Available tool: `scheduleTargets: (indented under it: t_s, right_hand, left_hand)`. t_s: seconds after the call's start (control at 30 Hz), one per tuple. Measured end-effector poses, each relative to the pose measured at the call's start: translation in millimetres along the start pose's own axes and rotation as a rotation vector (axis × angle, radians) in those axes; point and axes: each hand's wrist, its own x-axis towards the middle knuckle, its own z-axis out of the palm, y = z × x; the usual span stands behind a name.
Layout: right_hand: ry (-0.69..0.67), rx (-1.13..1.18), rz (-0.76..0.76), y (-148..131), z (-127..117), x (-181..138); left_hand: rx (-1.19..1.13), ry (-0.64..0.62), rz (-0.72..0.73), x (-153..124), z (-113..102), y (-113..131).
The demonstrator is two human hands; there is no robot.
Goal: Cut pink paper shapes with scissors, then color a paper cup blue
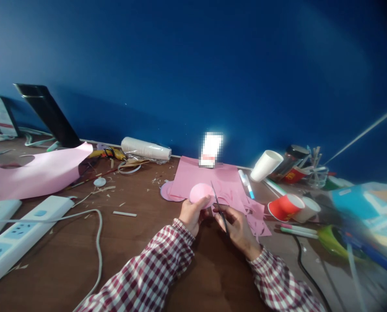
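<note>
My left hand (193, 213) is closed on a rounded piece of pink paper (200, 191), with the thumb lying on top of it. Wrapped round a pair of dark scissors (218, 203), my right hand (235, 226) is close beside the left one. The blade points away from me and up along the right edge of the paper piece. Behind both hands lies a larger pink sheet (193, 171), with pink offcuts (256, 216) spread at its right. Another rounded pink piece (169, 191) rests at the sheet's left edge.
A power strip (27, 234) with a white cable (99, 242) lies at left, near a curved pink sheet (50, 169). Stacked paper cups (144, 148) lie by the wall. At right are a white cup (266, 165), a red cup (284, 207) and markers (299, 232).
</note>
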Motion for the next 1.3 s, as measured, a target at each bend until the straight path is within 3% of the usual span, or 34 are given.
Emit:
scheduleTargets:
  t_s: [1.3]
  right_hand:
    - [-0.007,-0.068,-0.011,1.0,-3.3,2.1]
  left_hand:
    - [0.01,0.022,0.004,3.8,-3.2,-0.9]
